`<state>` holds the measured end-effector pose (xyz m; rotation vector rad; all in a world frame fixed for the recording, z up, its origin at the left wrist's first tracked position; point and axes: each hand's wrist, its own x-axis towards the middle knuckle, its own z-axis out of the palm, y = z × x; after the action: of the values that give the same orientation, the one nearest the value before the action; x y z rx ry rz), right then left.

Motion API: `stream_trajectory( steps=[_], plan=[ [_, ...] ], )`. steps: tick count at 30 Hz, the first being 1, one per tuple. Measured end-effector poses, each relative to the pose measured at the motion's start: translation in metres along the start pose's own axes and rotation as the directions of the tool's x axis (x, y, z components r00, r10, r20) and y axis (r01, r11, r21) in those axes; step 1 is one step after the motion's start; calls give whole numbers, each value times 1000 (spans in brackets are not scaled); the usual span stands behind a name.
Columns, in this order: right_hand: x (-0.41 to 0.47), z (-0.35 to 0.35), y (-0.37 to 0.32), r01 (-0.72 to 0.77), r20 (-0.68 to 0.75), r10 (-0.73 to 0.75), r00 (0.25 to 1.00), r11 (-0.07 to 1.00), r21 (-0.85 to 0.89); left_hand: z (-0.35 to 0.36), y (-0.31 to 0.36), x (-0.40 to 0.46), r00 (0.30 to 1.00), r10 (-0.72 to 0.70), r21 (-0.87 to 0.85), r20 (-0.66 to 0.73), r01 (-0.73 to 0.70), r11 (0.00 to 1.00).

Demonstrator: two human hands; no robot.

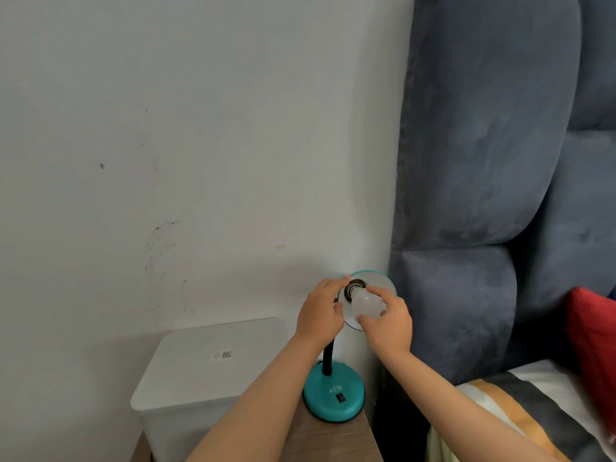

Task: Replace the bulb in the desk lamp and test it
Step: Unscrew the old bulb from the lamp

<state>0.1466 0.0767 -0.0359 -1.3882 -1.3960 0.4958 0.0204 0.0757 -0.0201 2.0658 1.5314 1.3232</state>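
Observation:
A teal desk lamp stands on a wooden bedside table (333, 438), its round base (333, 393) carrying a black switch. A black gooseneck rises to the teal-rimmed shade (380, 283), which faces me. A white frosted bulb (366, 303) sits with its base in the dark socket (354, 288) inside the shade. My right hand (388, 323) grips the bulb from the right and below. My left hand (321, 311) holds the shade's left rim, fingers over the edge. The bulb is unlit.
A white lidded plastic box (206, 365) with a barcode sticker sits left of the lamp. A white wall is behind. A grey-blue padded headboard (483, 195) rises on the right, with a red pillow (593, 335) and striped bedding (533, 415) below it.

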Motion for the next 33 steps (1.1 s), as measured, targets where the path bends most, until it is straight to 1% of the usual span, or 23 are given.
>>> stream_trajectory(
  steps=[7,12,17,23,25,29,33],
  plan=[
    [0,-4,0,10,29,-9,1000,1000,-17,0,0,0,1000,-10,-9,1,10,1000],
    [-2,-2,-5,-69,44,66,997,995,66,0,2,-1,1000,-12,-5,-4,12,1000],
    [2,5,-4,-123,-30,131,991,974,193,0,2,-1,1000,-5,-1,-5,5,1000],
    [1,3,-7,-140,-78,157,984,972,186,0,2,-1,1000,-12,0,-9,12,1000],
    [1,2,-7,-170,-73,187,980,965,199,0,2,0,1000,-13,2,-13,13,1000],
    [0,0,-9,-212,-22,219,976,963,169,1,2,0,1000,-8,2,-16,8,1000],
    [4,-2,-13,-258,-3,266,964,937,235,2,1,0,1000,2,1,-21,-2,1000]
  ],
)
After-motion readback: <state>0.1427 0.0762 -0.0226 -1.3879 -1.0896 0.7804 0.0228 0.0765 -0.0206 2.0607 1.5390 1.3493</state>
